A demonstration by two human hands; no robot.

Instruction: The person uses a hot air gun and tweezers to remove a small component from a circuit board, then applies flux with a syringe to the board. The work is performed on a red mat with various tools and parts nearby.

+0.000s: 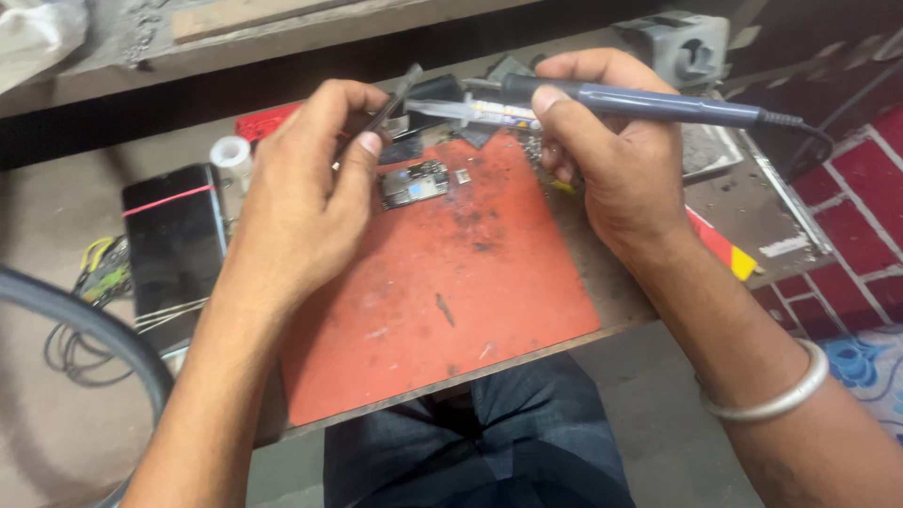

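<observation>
Around the work, one red mat (pixel 451 292) covers the bench, scorched dark in patches. On it lies one small circuit board (pixel 414 182), with one tiny square chip (pixel 463 176) just beside it to the right. The left hand (pixel 306 202) is curled shut, thumb and forefinger pinching one pair of tweezers (pixel 395 99) whose far end rises above the knuckles; its fingers hide the tips and the board's left edge. The right hand (pixel 611 160) is closed around one blue-grey soldering iron (pixel 649 102), cable trailing right, and seems also to grip one clear syringe (pixel 480 111) pointing left above the board. To the left, one dark phone (pixel 174 235) lies face up, a white tape roll (pixel 230 152) behind it and tangled wires (pixel 89 282) beside it. One silver bangle (pixel 771 400) circles the right wrist.
</observation>
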